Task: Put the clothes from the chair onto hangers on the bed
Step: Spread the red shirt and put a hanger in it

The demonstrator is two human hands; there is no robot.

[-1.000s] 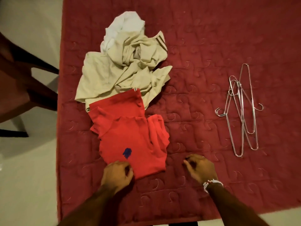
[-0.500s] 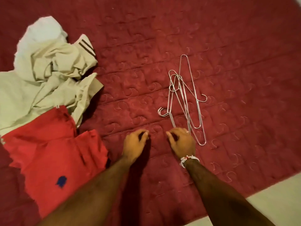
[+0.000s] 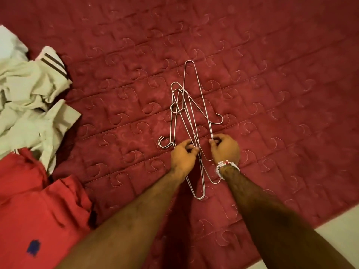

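Several thin wire hangers (image 3: 189, 113) lie tangled in a pile on the red quilted bed (image 3: 272, 74). My left hand (image 3: 183, 157) pinches wires on the left side of the pile, near a hook. My right hand (image 3: 225, 148), with a beaded bracelet at the wrist, pinches a wire on the right side of the pile. A red shirt (image 3: 38, 210) with a small blue logo lies at the lower left. A crumpled beige garment (image 3: 33, 105) with striped trim sits above it, with a white cloth (image 3: 9, 43) at the far left edge.
The bed's near edge runs diagonally at the lower right, with pale floor (image 3: 334, 233) beyond it. Bare quilt stretches above and to the right of the hangers.
The view has swung right from the red shirt to the hangers. Both hands left the shirt, moved across the quilt and now pinch wires of the hanger pile.
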